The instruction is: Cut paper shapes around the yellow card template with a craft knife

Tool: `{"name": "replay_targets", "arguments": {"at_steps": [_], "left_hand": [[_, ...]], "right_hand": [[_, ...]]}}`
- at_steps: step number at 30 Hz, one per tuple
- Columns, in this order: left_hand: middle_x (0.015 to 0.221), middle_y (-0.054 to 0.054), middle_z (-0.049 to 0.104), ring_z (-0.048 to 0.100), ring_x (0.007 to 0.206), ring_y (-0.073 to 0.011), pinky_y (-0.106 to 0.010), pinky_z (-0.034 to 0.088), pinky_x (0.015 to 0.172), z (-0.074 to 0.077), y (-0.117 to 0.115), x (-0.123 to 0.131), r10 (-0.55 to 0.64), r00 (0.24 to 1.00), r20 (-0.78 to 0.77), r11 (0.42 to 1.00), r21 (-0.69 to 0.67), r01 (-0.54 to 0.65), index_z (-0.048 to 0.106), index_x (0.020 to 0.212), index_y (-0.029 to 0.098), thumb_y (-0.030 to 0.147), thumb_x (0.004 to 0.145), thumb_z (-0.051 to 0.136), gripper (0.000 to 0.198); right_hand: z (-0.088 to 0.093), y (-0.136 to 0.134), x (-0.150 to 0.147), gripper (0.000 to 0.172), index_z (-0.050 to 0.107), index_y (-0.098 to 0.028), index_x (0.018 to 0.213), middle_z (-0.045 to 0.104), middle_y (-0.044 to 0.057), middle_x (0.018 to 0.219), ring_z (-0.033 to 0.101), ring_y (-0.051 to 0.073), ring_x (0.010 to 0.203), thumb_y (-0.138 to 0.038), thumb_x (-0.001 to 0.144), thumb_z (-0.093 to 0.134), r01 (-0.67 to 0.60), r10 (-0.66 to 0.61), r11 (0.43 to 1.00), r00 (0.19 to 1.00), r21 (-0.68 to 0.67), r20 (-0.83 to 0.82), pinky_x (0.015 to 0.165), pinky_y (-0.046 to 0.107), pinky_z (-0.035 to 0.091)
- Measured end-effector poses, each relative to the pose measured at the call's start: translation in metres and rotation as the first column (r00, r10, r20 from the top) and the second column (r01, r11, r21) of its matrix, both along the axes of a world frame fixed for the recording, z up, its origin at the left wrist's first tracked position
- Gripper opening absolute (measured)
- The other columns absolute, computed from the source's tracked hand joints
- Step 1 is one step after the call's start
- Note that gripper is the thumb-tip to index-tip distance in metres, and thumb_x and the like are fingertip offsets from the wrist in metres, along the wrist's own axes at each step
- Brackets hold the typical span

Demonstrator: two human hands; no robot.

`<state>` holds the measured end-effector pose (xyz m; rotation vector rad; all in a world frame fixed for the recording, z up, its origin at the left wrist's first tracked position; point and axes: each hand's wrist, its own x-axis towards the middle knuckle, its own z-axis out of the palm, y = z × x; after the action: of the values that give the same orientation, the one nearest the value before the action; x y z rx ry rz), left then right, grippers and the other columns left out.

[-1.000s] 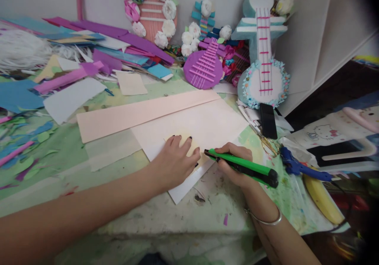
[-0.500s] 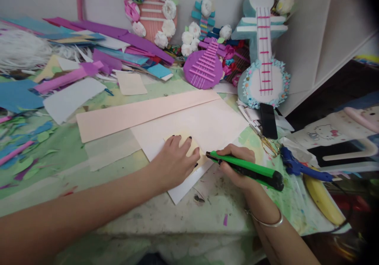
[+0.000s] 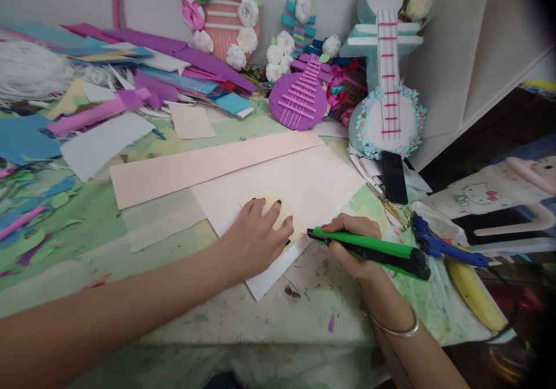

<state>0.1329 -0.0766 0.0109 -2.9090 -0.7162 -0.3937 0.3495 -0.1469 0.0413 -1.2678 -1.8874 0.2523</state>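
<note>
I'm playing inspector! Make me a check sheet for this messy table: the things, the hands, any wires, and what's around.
Surface: table blotched green and white.
Job's things: pale sheet on the table; yellowish piece on it; green cutter, tip by the piece's corner, contact unclear.
Clutter: scraps at left; scissors, phone, glue gun and banana at right.
Hands: left hand spread on the piece; right hand gripping the cutter.
Cables: dark cord, apparently the glue gun's.
Surroundings: purple model and blue model behind; wall beyond.
</note>
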Motion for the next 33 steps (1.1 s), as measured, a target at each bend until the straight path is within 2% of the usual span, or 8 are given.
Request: {"name": "replay_targets", "arguments": {"at_steps": [5,9,13,16,19,23,29,33], "left_hand": [[0.129,-0.022,0.056,0.055,0.111,-0.0376,-0.053,0.042,0.089,-0.001,0.000,-0.001,-0.002,1.000,0.003,1.000,-0.016,0.002,0.058,0.125,0.016,0.032,0.097,0.043,0.035],[0.133,-0.022,0.054,0.053,0.114,-0.0395,-0.054,0.039,0.094,-0.001,-0.002,-0.002,0.013,1.000,-0.013,0.999,-0.036,-0.013,0.057,0.128,0.016,0.036,0.097,0.044,0.039],[0.139,-0.023,0.049,0.049,0.121,-0.0433,-0.056,0.034,0.100,0.001,-0.005,-0.006,0.011,0.999,-0.054,0.999,-0.053,-0.014,0.050,0.137,0.014,0.043,0.096,0.043,0.051],[0.142,-0.025,0.046,0.046,0.124,-0.0457,-0.057,0.033,0.101,0.003,-0.006,-0.009,-0.005,0.997,-0.079,0.998,-0.070,-0.001,0.046,0.141,0.011,0.050,0.096,0.040,0.060],[0.145,-0.026,0.042,0.043,0.128,-0.0479,-0.058,0.032,0.102,0.002,-0.005,-0.011,-0.022,0.995,-0.099,0.996,-0.083,0.014,0.042,0.144,0.010,0.057,0.095,0.036,0.068],[0.143,-0.027,0.044,0.043,0.129,-0.0483,-0.059,0.032,0.102,-0.002,-0.003,-0.013,-0.032,0.998,-0.055,0.997,-0.076,0.027,0.042,0.145,0.010,0.062,0.094,0.030,0.074],[0.140,-0.023,0.051,0.049,0.125,-0.0437,-0.055,0.036,0.099,-0.008,-0.003,-0.012,-0.001,1.000,0.031,0.998,-0.058,0.003,0.045,0.142,0.012,0.049,0.096,0.033,0.060],[0.141,-0.025,0.049,0.049,0.125,-0.0428,-0.052,0.035,0.102,-0.008,-0.004,-0.012,0.010,0.999,0.033,0.999,-0.045,-0.009,0.047,0.139,0.001,0.044,0.093,0.037,0.063]], "right_hand": [[-0.010,-0.003,0.007,0.007,0.067,-0.023,0.079,0.067,0.001,0.065,0.060,0.017,0.053,-0.028,0.074,0.063,0.090,-0.093,0.996,0.979,-0.025,-0.180,0.051,0.029,0.044],[-0.003,0.008,0.005,0.014,0.067,-0.021,0.089,0.064,0.002,0.072,0.059,0.016,0.057,-0.030,0.079,0.065,0.200,-0.199,0.978,0.830,-0.055,-0.521,0.051,0.028,0.043],[0.021,0.033,-0.003,0.021,0.058,-0.027,0.107,0.065,0.000,0.087,0.059,0.012,0.060,-0.036,0.088,0.061,0.006,-0.156,0.970,0.783,-0.242,-0.602,0.055,0.027,0.048],[0.031,0.055,-0.009,0.031,0.060,-0.026,0.103,0.069,0.002,0.096,0.066,0.015,0.078,-0.036,0.078,0.074,-0.187,-0.086,0.921,0.757,-0.342,-0.647,0.072,0.030,0.055],[0.025,0.082,-0.016,0.035,0.065,-0.023,0.095,0.072,0.002,0.091,0.068,0.015,0.081,-0.035,0.067,0.082,-0.357,-0.115,0.823,0.657,-0.441,-0.745,0.082,0.031,0.056],[0.008,0.114,-0.029,0.037,0.068,-0.019,0.088,0.073,0.001,0.081,0.068,0.014,0.072,-0.039,0.062,0.084,-0.561,-0.114,0.669,0.570,-0.487,-0.813,0.075,0.029,0.057],[-0.007,0.137,-0.048,0.018,0.068,-0.016,0.078,0.073,0.003,0.075,0.064,0.011,0.059,-0.029,0.070,0.077,-0.625,-0.122,0.608,0.534,-0.489,-0.836,0.059,0.022,0.053],[-0.013,0.141,-0.053,0.016,0.070,-0.014,0.077,0.072,0.003,0.070,0.065,0.011,0.057,-0.027,0.069,0.075,-0.621,-0.128,0.608,0.538,-0.495,-0.833,0.054,0.020,0.052]]}}
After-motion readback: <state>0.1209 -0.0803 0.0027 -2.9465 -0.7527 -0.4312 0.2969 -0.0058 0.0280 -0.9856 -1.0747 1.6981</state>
